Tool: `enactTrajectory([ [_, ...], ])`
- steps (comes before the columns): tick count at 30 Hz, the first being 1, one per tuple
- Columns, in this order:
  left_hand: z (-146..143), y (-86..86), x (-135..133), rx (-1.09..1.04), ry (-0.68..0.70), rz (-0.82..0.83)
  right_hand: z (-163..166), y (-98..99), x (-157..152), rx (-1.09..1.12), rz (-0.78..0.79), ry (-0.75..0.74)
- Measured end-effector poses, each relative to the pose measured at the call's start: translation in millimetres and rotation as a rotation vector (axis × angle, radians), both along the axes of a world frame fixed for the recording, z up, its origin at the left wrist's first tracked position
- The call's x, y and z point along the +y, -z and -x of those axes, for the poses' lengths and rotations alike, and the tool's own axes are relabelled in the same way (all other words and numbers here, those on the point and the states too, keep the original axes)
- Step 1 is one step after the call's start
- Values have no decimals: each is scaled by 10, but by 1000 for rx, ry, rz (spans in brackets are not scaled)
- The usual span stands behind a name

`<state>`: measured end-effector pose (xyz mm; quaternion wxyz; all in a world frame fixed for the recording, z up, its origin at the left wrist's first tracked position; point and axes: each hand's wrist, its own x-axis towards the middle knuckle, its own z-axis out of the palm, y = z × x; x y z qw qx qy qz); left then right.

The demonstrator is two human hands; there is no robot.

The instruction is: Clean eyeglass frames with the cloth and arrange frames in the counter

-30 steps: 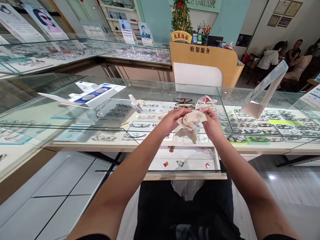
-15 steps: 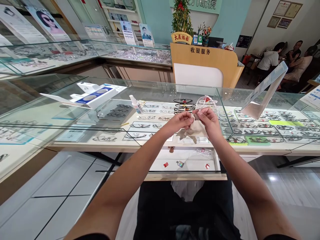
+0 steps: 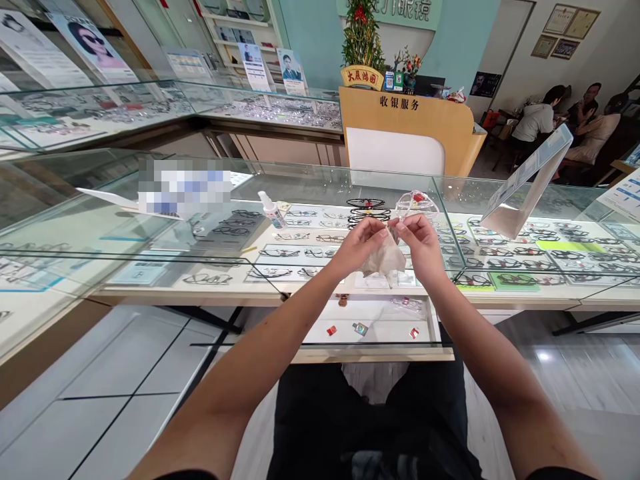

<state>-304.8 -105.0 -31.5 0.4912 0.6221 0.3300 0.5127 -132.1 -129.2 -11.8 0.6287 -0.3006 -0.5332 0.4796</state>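
Observation:
My left hand (image 3: 361,245) is closed, pinching a beige cleaning cloth (image 3: 384,261) that hangs below the fingers. Beside it, my right hand (image 3: 424,248) grips a pair of pale, clear-framed glasses (image 3: 429,207) with a red mark on it. The fingertips of both hands almost meet where the cloth wraps part of the glasses, so the exact contact is hidden. Just beyond my left hand, several dark-framed glasses (image 3: 369,215) stand in a row on the glass counter. A white spray bottle (image 3: 273,211) stands further left, slightly tilted in view.
The glass display counter (image 3: 310,175) holds rows of eyeglasses. An open drawer (image 3: 373,355) below my hands contains small red tags and a plastic bag. A folded sign (image 3: 525,180) stands at right. A wooden cashier desk (image 3: 457,133) and seated people are behind.
The cloth has shifted and bunched, now hanging further left and lower. The pale glasses have turned slightly to the right. My left hand has moved a little; both hands keep their hold.

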Motion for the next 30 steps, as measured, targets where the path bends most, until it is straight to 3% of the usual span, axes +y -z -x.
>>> enactTrajectory([
  [2,-15,7,-7,3,-62,-34,1,-4,-7,-23,-16,15],
  [8,-21,-6,-44,80,-32,-98,10,-27,-32,-52,4,31],
  [15,32,-21,-58,164,-303,-152,7,-16,-13,-57,-4,67],
  [22,11,-31,-28,109,-53,-85,-2,-29,-16,-52,-16,57],
  [30,105,-62,39,63,-180,-77,-7,7,16,-60,16,55],
])
